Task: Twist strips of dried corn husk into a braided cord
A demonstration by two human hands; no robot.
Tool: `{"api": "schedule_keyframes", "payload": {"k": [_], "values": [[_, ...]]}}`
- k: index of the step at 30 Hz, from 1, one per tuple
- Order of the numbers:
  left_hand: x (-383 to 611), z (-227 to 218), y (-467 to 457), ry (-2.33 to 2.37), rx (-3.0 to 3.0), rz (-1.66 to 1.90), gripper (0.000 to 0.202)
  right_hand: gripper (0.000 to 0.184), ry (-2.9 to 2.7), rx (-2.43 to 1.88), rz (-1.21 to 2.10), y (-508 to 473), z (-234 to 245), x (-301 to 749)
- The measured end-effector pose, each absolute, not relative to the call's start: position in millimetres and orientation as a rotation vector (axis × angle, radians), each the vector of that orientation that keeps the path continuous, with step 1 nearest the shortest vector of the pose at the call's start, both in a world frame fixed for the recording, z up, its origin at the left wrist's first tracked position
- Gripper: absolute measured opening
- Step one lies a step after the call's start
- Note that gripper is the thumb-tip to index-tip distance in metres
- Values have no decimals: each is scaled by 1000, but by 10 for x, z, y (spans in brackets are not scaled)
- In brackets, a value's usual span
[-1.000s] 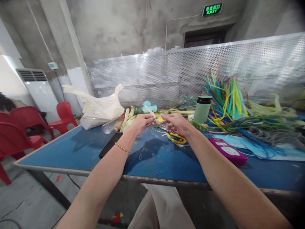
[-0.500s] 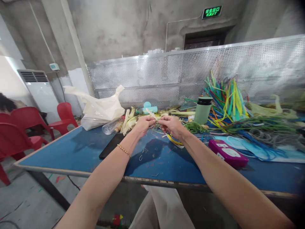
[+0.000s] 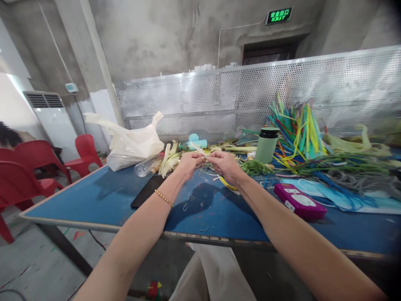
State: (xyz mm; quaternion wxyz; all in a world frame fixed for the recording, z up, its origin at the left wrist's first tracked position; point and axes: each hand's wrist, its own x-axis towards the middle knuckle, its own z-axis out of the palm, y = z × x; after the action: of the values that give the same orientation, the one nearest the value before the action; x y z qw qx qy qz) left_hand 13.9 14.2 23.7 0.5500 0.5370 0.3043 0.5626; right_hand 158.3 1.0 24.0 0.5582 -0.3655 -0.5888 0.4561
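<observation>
My left hand (image 3: 190, 163) is closed in a pinch on a pale, thin strip (image 3: 196, 147), whose free end points up and to the left. Close beside it, my right hand (image 3: 224, 164) also pinches, its fingertips almost touching the left ones at the strip's lower end. Whether both hold the same strip is too small to tell for certain. Both hands hover over the blue table (image 3: 200, 209). Below my right hand lies a yellow band (image 3: 228, 184). Pale husk-like strips (image 3: 170, 158) lie to the left of my left hand.
A white plastic bag (image 3: 134, 144) and a clear bottle (image 3: 144, 167) stand left, near a black flat tablet-like thing (image 3: 147, 191). On the right are a green tumbler (image 3: 267, 146), a purple box (image 3: 300, 201), colourful strips (image 3: 305, 131) and blue masks (image 3: 347, 196). Red chairs (image 3: 40, 161) stand left.
The pale strip's free end has shifted very slightly downward and left. Both hands stay in nearly the same place.
</observation>
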Motion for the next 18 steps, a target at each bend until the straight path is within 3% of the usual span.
{"api": "schedule_keyframes", "payload": {"k": [4,10,14,18], "values": [[105,277,136,696,1224,1335,18,21,-1505,-1013,865,21,250,1624],[111,271,188,670,1062,1418,20,18,-1633,-1253,-41,26,308,1643],[119,206,205,681,1063,1396,28,26,-1800,-1265,18,9,283,1569],[133,181,196,658,1094,1351,30,23,-1821,-1253,29,23,246,1544]]}}
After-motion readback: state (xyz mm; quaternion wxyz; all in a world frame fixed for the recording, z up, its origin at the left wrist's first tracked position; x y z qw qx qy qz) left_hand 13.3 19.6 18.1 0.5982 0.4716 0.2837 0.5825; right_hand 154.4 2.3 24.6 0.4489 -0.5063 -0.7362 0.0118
